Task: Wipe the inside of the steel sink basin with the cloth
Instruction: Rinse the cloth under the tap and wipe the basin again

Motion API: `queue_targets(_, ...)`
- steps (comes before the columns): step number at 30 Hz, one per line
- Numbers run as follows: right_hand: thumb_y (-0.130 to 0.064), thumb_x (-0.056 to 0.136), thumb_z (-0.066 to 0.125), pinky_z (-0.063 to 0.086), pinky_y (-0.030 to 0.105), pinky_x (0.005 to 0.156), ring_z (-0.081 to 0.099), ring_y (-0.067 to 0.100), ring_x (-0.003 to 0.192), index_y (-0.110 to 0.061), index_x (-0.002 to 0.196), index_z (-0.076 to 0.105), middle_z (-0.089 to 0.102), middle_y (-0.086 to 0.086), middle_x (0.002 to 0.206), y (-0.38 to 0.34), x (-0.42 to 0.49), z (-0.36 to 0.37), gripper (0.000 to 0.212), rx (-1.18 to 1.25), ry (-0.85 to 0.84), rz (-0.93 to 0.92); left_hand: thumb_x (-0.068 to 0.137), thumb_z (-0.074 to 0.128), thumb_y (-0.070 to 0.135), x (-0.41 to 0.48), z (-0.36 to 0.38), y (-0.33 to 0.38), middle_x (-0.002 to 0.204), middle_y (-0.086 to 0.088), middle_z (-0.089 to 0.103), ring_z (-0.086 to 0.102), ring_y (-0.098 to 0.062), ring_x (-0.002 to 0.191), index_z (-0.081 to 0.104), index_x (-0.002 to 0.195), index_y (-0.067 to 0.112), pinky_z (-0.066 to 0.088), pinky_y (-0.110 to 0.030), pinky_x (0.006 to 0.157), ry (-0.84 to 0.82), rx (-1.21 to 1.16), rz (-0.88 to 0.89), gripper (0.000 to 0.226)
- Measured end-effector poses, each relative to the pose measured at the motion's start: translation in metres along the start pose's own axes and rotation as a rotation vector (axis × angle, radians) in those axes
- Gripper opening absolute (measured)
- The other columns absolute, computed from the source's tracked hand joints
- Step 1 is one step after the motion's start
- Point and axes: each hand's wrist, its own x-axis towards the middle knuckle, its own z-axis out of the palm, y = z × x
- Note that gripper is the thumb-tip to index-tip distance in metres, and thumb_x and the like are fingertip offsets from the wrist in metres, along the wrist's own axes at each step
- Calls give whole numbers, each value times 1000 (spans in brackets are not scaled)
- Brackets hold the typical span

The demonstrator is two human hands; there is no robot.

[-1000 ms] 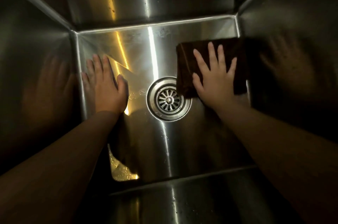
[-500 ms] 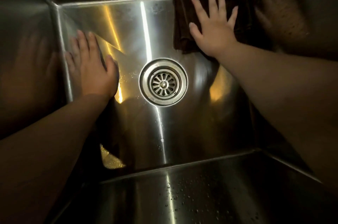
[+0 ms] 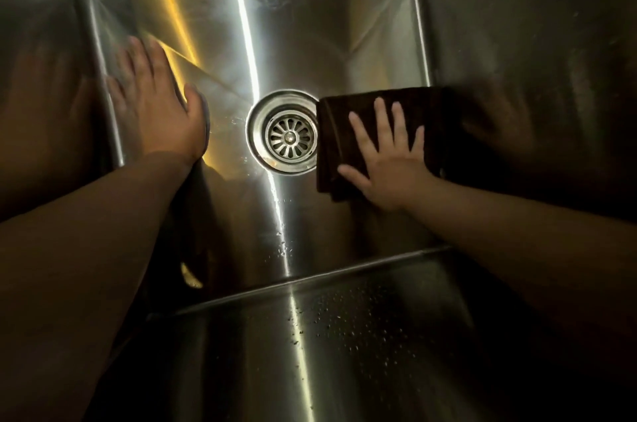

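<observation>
Pressing folded cloth [image 3: 336,132] on steel basin [image 3: 310,42]

Left hand [image 3: 155,111] fingertips blurred. Folded dark brown cloth [image 3: 344,125] partly hidden under right hand [image 3: 389,163], its right end lost in shadow. Shiny steel sink basin [image 3: 310,42] walls and both forearms [image 3: 86,249] cut off by frame edges.

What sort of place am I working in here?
Probably a kitchen, viewed down into a square stainless-steel sink basin: a round slotted metal drain strainer sits in its floor, water droplets bead the near wall, and the right hand presses a dark brown folded cloth.
</observation>
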Motion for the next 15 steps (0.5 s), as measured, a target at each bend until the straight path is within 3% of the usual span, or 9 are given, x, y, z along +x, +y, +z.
queue_targets(1,-68,89,19,0,59,113,-17,35,144,-33,150,-16,-22,11,158,3,-4,-2,78,-44,-9,-28,92,29,36,0,-1,0,159,-12,7,3,-29,146,13,152,10,4,-49,118,-3,-2,-2,67)
queue_targets(3,-66,88,16,16,52,112,9,38,144,-27,154,4,4,19,159,15,5,-21,77,-108,117,-152,92,29,36,0,0,-1,159,-12,7,3,-29,146,14,151,10,4,-49,118,3,5,-2,67)
queue_targets(5,-57,93,23,28,47,105,30,39,137,-16,150,29,28,24,151,31,24,-43,70,-222,259,-410,92,28,37,0,1,-2,159,-11,7,3,-29,146,14,152,10,4,-48,118,4,8,3,67)
queue_targets(8,-44,99,33,23,49,113,25,39,141,-9,150,24,23,25,154,50,51,-43,63,-413,217,-756,93,26,38,0,4,-3,160,-10,6,2,-27,146,12,152,11,3,-47,118,16,11,5,66)
queue_targets(11,-42,99,24,14,51,118,13,38,145,-5,151,15,13,25,156,48,51,-28,65,-367,218,-738,93,25,39,0,5,-4,160,-9,5,1,-26,147,11,152,11,2,-46,118,18,28,11,66)
queue_targets(15,-43,97,25,15,53,116,15,40,144,-6,151,18,15,27,155,51,30,-14,66,-317,215,-724,93,25,39,0,6,-5,160,-9,5,1,-26,147,12,152,12,1,-46,118,18,8,9,67)
